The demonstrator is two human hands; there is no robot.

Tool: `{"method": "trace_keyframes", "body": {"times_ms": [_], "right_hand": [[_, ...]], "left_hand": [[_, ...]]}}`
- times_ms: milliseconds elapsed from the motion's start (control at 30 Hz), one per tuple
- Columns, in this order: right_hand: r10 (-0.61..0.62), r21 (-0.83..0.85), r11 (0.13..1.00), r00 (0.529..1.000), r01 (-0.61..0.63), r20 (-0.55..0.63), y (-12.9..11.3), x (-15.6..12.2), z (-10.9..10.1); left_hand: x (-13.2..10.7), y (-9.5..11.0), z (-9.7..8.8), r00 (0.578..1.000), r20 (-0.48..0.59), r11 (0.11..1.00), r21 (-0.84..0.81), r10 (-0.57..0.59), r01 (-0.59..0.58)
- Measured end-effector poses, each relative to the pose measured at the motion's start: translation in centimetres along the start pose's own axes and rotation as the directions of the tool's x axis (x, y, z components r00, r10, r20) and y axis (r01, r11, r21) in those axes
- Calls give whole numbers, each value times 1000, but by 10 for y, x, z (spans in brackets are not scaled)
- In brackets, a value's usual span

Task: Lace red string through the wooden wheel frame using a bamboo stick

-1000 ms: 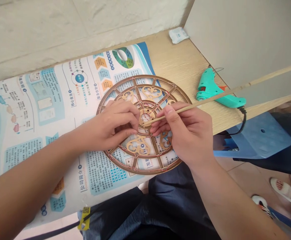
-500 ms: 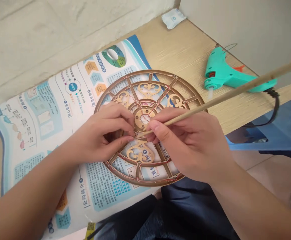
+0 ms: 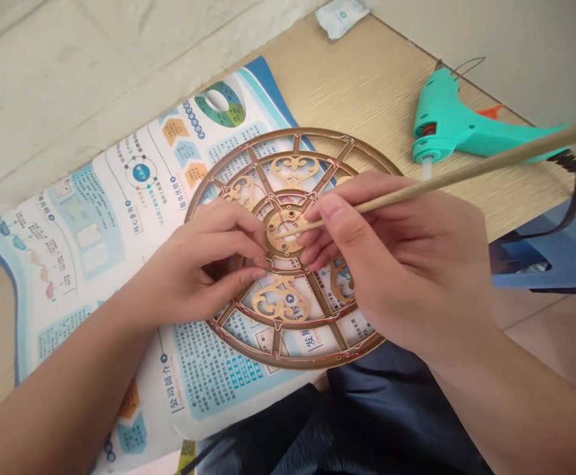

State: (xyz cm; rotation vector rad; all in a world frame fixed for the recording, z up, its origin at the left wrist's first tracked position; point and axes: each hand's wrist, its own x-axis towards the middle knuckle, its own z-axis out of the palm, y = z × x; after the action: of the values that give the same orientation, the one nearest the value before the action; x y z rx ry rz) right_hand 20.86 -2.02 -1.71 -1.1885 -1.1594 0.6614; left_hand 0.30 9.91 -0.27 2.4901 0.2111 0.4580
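A round openwork frame (image 3: pixel 295 324), bronze-brown with spokes, rings and golden scroll ornaments, lies on the printed poster. Thin red and white wires run along its ribs and around the hub (image 3: pixel 278 245). My left hand (image 3: pixel 218 260) is closed at the inner ring, left of the hub, thumb and fingers gripping the frame; whether a wire is also pinched there is hidden. My right hand (image 3: pixel 406 257) holds a thin wooden stick (image 3: pixel 416 188) like a pen. The stick's tip points at the hub's middle, and its long end slants up to the right.
The poster (image 3: pixel 82 251) covers much of the wooden table (image 3: pixel 352 72). A teal glue gun (image 3: pixel 470 128) with a black cord rests at the right. At the back lies a small white packet (image 3: pixel 341 16). A blue plastic stool-like thing (image 3: pixel 555 244) stands beyond the table's right edge.
My right hand has shifted right and slightly up, drawing the stick's tip from near my left fingertips to the hub. My left hand stays in place. The view has shifted slightly.
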Motion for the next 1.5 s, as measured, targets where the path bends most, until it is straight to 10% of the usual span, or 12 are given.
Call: {"method": "trace_keyframes", "body": {"times_ms": [200, 333, 600, 1100, 1500], "right_hand": [[-129, -276, 949, 986, 153, 103, -13, 4, -13], [-227, -613, 681, 911, 401, 343, -15, 10, -31], [-231, -663, 470, 806, 583, 545, 5, 11, -44], [23, -490, 823, 846, 287, 533, -8, 6, -1], [-1, -474, 822, 832, 316, 554, -4, 7, 1]], "left_hand": [[-2, 0, -2, 1000, -3, 1000, 6, -3, 3], [-2, -2, -3, 1000, 0, 1000, -2, 1, -1], [-2, -4, -2, 1000, -8, 1000, -16, 3, -3], [-4, -8, -3, 993, -89, 997, 28, 80, -77], [-4, -9, -2, 992, -80, 995, 33, 99, -96]]}}
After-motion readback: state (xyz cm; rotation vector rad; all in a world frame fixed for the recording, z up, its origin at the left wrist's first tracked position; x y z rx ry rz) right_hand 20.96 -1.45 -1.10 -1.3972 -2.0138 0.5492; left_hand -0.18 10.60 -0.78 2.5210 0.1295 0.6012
